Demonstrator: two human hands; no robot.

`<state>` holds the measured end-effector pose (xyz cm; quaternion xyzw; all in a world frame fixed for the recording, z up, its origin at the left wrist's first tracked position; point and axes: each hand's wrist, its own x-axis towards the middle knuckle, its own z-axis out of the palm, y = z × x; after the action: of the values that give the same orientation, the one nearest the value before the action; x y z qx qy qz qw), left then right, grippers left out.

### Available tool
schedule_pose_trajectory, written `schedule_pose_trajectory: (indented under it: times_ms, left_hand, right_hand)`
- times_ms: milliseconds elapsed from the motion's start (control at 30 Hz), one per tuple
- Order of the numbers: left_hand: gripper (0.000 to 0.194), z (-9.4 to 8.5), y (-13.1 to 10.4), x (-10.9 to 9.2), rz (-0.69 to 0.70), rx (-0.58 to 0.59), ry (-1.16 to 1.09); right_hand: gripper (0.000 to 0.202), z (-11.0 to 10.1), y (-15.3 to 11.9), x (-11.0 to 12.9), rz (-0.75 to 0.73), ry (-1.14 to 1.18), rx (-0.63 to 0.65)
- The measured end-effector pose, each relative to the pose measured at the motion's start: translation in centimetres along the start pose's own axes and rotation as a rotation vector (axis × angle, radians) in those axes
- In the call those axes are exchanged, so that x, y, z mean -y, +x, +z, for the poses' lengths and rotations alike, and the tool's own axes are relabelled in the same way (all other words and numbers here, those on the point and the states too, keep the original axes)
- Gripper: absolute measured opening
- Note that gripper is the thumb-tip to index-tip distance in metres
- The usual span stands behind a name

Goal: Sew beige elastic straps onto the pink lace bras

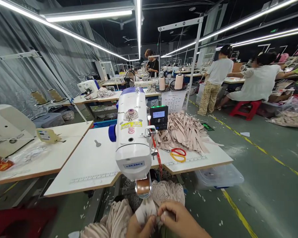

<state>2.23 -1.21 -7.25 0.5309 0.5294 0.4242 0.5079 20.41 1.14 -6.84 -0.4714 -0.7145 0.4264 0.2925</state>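
Note:
In the head view, my left hand [142, 228] grips a pale fabric strip [147, 211], its thumb pressed on top, just below the front end of a white sewing machine [132, 132]. My right hand [175, 215] is beside it on the right, fingers pinched together close to the same strip. Whether a second piece sits in the right fingers I cannot make out. The strip reaches up toward the machine's sewing end under a brown-and-metal part [143, 186]. Bundles of beige strips [120, 213] hang around my hands.
Right of the machine, a heap of beige strips [186, 132] lies behind scissors [178, 154] with red and yellow handles. A control panel [159, 117] and thread cones [178, 81] stand beyond. A plastic bin [218, 177] is under the table. Other people work farther back.

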Motion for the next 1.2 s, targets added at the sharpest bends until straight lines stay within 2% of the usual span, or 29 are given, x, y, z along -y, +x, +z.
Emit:
schedule_pose_trajectory:
  times_ms: [67, 133, 233, 400, 800, 967, 1033, 1133, 1200]
  left_hand:
    - [0.053, -0.6, 0.0, -1.9, -0.003, 0.028, 0.040]
    - [0.048, -1.0, -0.1, -3.7, 0.000, 0.000, 0.078]
    - [0.037, -1.4, -0.4, -4.9, -0.002, 0.110, 0.117]
    - [0.028, -1.6, -1.2, -5.0, -0.055, 0.210, 0.116]
    - [0.025, -1.1, -1.7, -5.6, -0.107, 0.180, 0.143]
    - [0.029, -1.4, -1.4, -5.1, -0.173, 0.193, 0.044]
    - [0.030, -1.5, -1.2, -4.9, -0.187, 0.190, 0.027]
    - [0.032, -1.5, -1.0, -4.6, -0.197, 0.135, -0.013]
    - [0.033, -1.3, -0.9, -4.3, -0.212, 0.095, -0.074]
  right_hand:
    - [0.014, -1.0, -0.1, 1.1, 0.008, 0.016, -0.015]
    - [0.012, -1.8, -0.2, 2.0, 0.037, 0.013, -0.017]
    - [0.008, -2.3, -0.3, 2.8, 0.065, 0.010, 0.006]
    - [0.008, -2.6, -0.7, 3.9, 0.063, 0.022, 0.113]
    - [0.010, -2.6, -0.4, 4.2, 0.083, 0.057, 0.172]
    - [0.013, -3.1, 0.4, 4.0, 0.113, 0.104, 0.274]
    - [0.016, -3.0, 0.5, 3.9, 0.169, 0.177, 0.291]
    - [0.023, -2.6, 0.4, 3.5, 0.309, 0.323, 0.286]
    - [0.027, -2.2, 0.2, 3.3, 0.352, 0.412, 0.273]
